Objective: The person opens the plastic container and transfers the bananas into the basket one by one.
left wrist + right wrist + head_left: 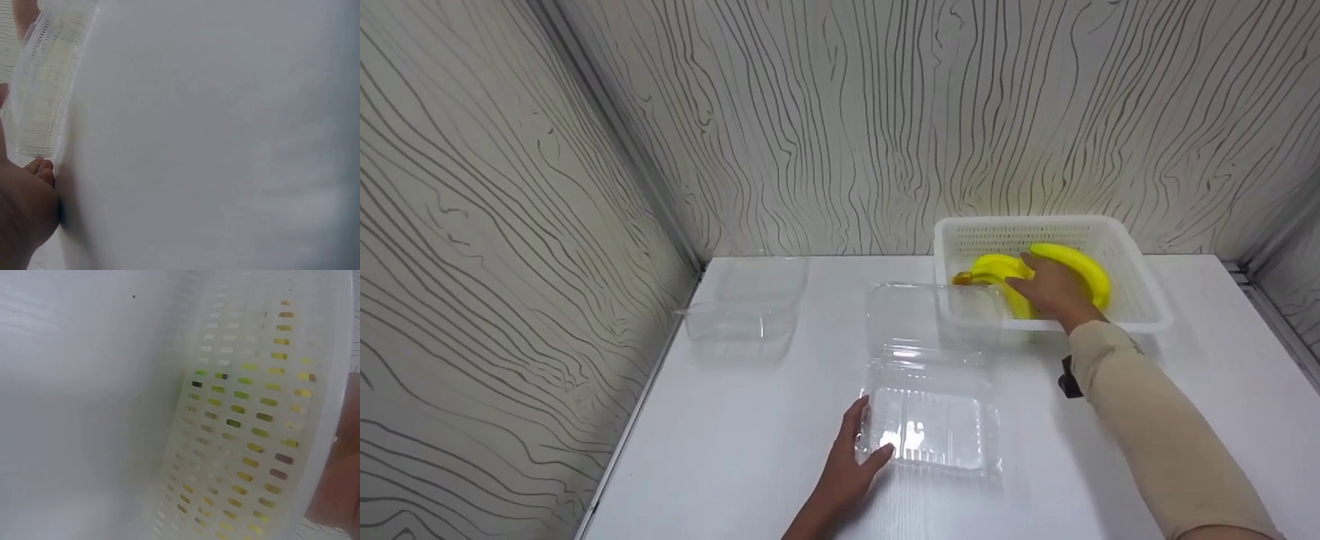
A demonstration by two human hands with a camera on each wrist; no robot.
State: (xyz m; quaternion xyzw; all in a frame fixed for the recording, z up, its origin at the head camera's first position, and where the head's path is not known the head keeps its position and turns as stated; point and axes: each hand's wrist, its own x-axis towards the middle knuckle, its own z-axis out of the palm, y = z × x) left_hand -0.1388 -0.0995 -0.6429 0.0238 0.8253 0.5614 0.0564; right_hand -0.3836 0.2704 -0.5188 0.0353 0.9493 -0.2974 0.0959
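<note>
In the head view, my left hand [847, 457] holds the near left corner of an opened clear plastic clamshell container [937, 427], thumb over the near rim and fingers along the left side. Its lid [915, 319] lies folded back, partly in front of the basket. My right hand [1054, 289] reaches into a white perforated basket [1140, 300], thumb and forefinger spread against a yellow banana [997, 268]. Another curved banana [1080, 266] lies just behind that hand. The basket wall [242, 410] hides most of the right fingers in the right wrist view.
A second clear plastic container [742, 322] stands open at the table's left back. Wood-grain panels [825, 127] rise behind and at both sides of the white table [720, 450]. The basket sits against the back panel.
</note>
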